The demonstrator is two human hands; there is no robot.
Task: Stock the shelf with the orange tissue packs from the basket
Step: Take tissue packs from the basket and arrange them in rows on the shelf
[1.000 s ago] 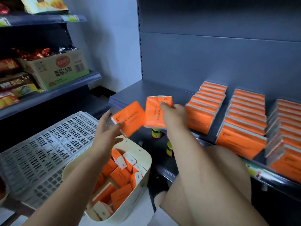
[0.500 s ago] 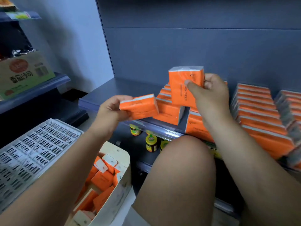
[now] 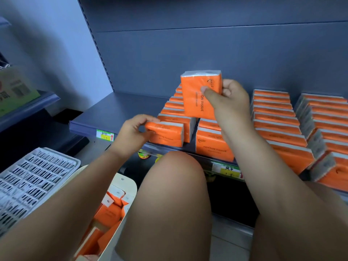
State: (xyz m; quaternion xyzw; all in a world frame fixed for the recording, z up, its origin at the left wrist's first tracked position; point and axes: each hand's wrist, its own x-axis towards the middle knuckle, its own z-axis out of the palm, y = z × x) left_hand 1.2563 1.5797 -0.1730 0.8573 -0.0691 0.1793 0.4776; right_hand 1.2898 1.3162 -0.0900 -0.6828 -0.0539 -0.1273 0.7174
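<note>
Head view: left hand [image 3: 131, 132] curls round the end of an orange tissue pack [image 3: 165, 134], which lies flat at the front of the leftmost row on the shelf [image 3: 120, 110]. Right hand [image 3: 231, 98] pinches a second pack [image 3: 199, 95] upright above the stocked rows [image 3: 278, 117], thumb across its face. Loose packs [image 3: 108, 213] lie in the basket [image 3: 130, 187], lower left.

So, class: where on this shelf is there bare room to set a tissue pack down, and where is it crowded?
Bare: the left end of the shelf, bordered by the perforated upright, the back panel and the leftmost pack row. Crowded: from that row rightward, pack rows fill it.
</note>
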